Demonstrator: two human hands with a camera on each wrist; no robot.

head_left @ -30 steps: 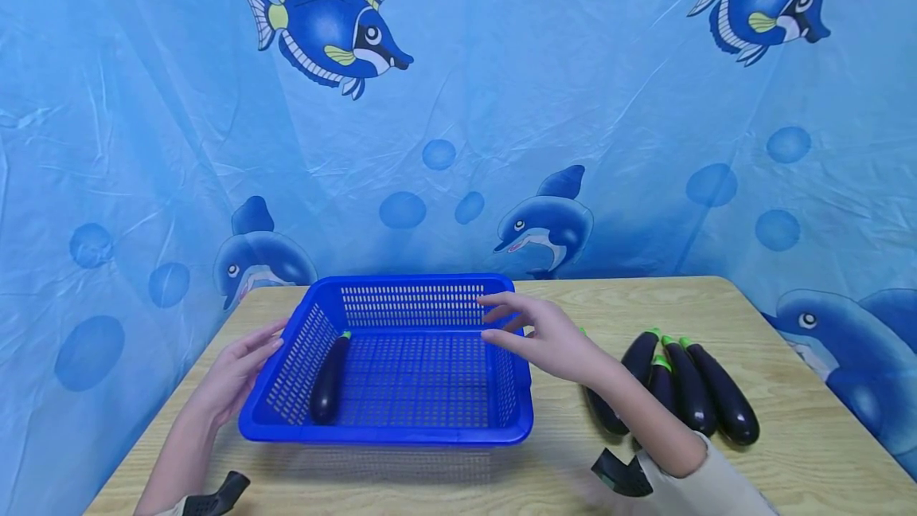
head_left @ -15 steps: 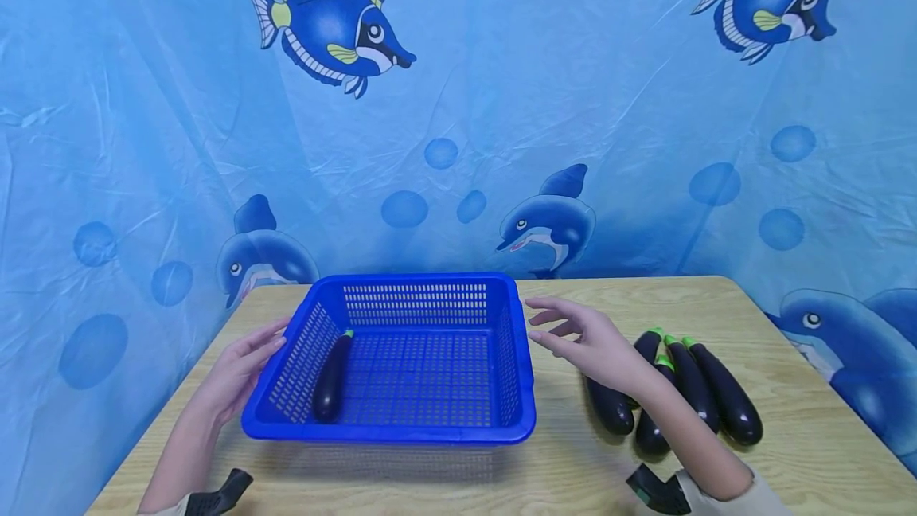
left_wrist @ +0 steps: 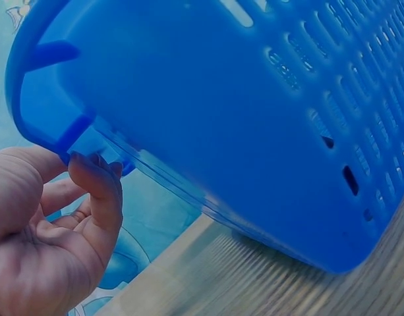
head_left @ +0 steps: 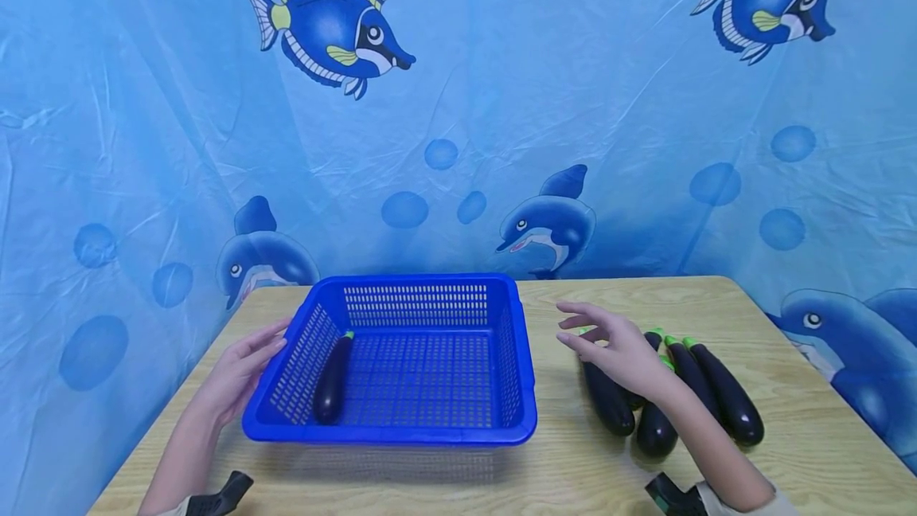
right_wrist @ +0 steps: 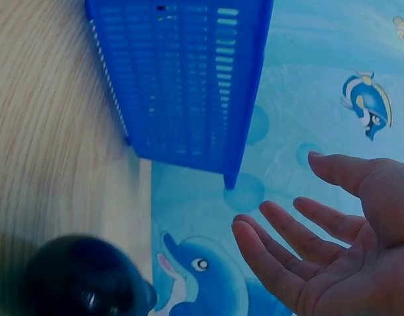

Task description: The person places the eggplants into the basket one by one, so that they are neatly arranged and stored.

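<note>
A blue plastic basket (head_left: 415, 435) with slotted walls stands on the table. Inside it, along the left wall, lies one dark purple eggplant (head_left: 332, 381) with a green stem end. My left hand (head_left: 239, 373) grips the basket's left rim; in the left wrist view its fingertips curl up against the rim's underside. Between the basket and a pile of several eggplants (head_left: 725, 392), my right hand (head_left: 616, 353) hovers, fingers spread and holding nothing. It partly covers the pile's left eggplant (head_left: 607, 400). In the right wrist view an eggplant's rounded dark end (right_wrist: 83, 280) shows below the hand.
The wooden table (head_left: 566, 460) carries basket and pile. Behind it hangs a blue backdrop (head_left: 458, 102) printed with fish and dolphins. A black strap piece sits at each wrist.
My right hand has moved right, from over the basket's right rim to above the eggplant pile's left side. The left hand stays at the basket's left rim, and the eggplants lie as before.
</note>
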